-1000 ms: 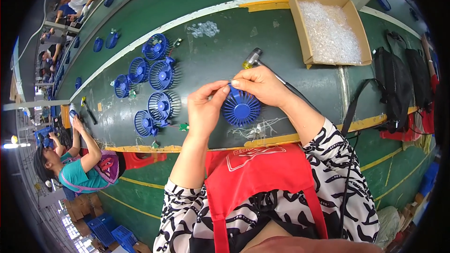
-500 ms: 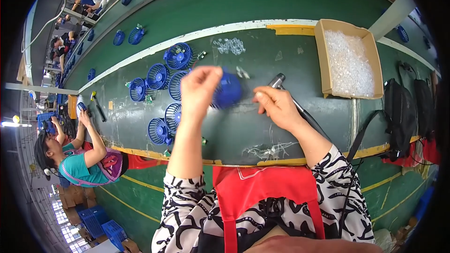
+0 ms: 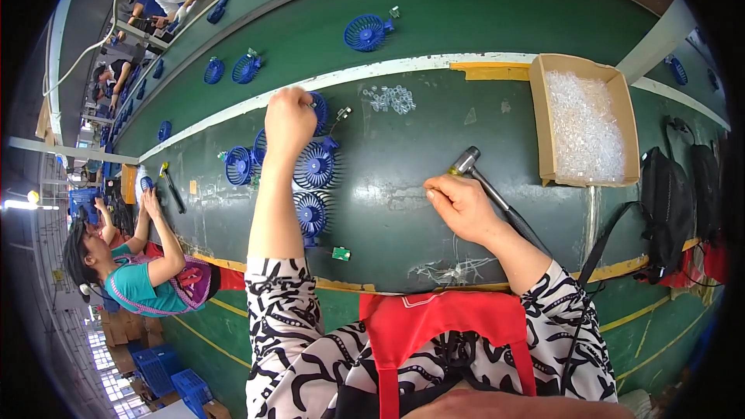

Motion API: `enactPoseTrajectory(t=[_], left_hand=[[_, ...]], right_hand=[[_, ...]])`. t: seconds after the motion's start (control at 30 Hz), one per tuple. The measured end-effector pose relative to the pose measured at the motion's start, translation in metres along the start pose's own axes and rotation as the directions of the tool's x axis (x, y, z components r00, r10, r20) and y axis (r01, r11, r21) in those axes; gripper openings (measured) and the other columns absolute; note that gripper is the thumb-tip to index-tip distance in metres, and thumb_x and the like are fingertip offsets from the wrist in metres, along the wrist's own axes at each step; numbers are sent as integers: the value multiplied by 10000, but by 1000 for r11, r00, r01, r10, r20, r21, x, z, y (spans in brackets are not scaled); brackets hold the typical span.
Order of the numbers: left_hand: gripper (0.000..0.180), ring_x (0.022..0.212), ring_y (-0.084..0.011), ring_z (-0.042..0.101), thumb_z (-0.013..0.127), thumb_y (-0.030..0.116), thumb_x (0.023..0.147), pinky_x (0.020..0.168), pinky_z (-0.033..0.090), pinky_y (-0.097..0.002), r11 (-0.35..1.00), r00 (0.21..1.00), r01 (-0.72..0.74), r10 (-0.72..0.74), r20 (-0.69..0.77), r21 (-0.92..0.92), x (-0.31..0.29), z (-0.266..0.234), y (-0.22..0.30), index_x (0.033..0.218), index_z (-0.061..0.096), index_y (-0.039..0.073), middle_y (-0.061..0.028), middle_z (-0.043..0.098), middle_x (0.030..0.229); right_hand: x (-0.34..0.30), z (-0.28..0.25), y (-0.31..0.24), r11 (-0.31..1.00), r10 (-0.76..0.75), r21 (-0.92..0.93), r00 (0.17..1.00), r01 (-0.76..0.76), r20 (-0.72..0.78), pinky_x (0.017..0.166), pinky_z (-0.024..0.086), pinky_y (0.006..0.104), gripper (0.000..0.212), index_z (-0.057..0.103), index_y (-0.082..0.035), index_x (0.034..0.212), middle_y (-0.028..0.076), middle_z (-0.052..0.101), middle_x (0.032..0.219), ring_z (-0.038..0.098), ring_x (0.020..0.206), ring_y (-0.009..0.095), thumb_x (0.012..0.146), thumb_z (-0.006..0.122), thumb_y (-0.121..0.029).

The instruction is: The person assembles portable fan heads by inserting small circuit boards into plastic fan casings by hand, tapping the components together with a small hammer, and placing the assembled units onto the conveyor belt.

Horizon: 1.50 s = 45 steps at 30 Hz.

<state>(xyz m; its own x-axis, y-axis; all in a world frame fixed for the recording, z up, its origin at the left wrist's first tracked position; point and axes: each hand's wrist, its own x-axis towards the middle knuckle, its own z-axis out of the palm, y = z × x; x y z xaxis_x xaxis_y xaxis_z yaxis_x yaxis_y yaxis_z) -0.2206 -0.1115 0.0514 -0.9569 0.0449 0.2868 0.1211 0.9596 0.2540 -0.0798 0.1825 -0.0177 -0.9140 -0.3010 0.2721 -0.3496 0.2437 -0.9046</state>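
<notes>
My left hand (image 3: pixel 290 124) is over a cluster of blue fan housings, its fingers curled and mostly hidden. Beside those fingers shows the edge of one blue fan housing (image 3: pixel 319 112); whether they grip it is hidden. Nearer me lie another fan housing (image 3: pixel 314 165) and a further fan housing (image 3: pixel 311 214). Close to the hammer (image 3: pixel 466 160), my right hand (image 3: pixel 466 206) is closed, thumb against curled fingers; what is inside cannot be made out. The hammer's dark handle passes under or beside this hand. Small clear pieces (image 3: pixel 390 99) lie loose on the dark worktop.
A cardboard box (image 3: pixel 545 136) of clear pieces stands at the right, with black bags (image 3: pixel 667 186) beyond. Blue fan housings, one a fan housing (image 3: pixel 366 32), lie on the green belt (image 3: pixel 466 12). A small green board (image 3: pixel 341 253) is near the front edge. Co-workers sit at left.
My left hand has moved left to the cluster and no longer holds the blue fan housing out front. A fan housing now lies on the belt ahead. My right hand stays beside the hammer.
</notes>
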Motion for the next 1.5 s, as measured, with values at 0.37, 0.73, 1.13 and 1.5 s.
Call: enactPoseTrajectory(t=[0.37, 0.73, 1.13, 1.5], left_hand=[[201, 998, -374, 580, 627, 7, 698, 882, 484, -430, 991, 964, -123, 109, 244, 45, -37, -11, -48, 881, 709, 3, -175, 680, 975], [159, 946, -190, 598, 535, 114, 964, 778, 455, -344, -685, 968, -73, -224, 114, -725, -63, -52, -30, 1068, 602, 15, -83, 653, 1035], [315, 633, -72, 593, 729, 37, 813, 564, 478, -210, 521, 940, 91, -326, -99, -849, -154, -62, 134, 1042, 516, 2, -29, 641, 746], [336, 921, -229, 681, 531, 17, 932, 784, 546, -308, 724, 993, 63, 25, 118, -686, -209, 2, 137, 1255, 484, -63, -180, 666, 1099]], right_hand=[[2, -4, -7, 994, 93, 52, 994, -96, 62, 650, 495, 343, 131, 634, 19, 971, 149, 643, 800, 637, 705, 272, 881, 587, -64], [0, -3, 0, 985, 133, 99, 988, -141, 77, 636, 490, 324, 139, 639, 23, 964, 139, 644, 785, 629, 679, 231, 884, 591, -80], [-1, -10, -1, 916, 259, 281, 957, -285, 128, 570, 479, 242, 172, 635, 12, 1038, 25, 628, 770, 570, 610, 77, 922, 576, -100], [-9, -5, 4, 930, 213, 292, 975, -221, 60, 537, 437, 203, 211, 634, -19, 1101, 22, 649, 834, 550, 629, 52, 951, 549, -141]])
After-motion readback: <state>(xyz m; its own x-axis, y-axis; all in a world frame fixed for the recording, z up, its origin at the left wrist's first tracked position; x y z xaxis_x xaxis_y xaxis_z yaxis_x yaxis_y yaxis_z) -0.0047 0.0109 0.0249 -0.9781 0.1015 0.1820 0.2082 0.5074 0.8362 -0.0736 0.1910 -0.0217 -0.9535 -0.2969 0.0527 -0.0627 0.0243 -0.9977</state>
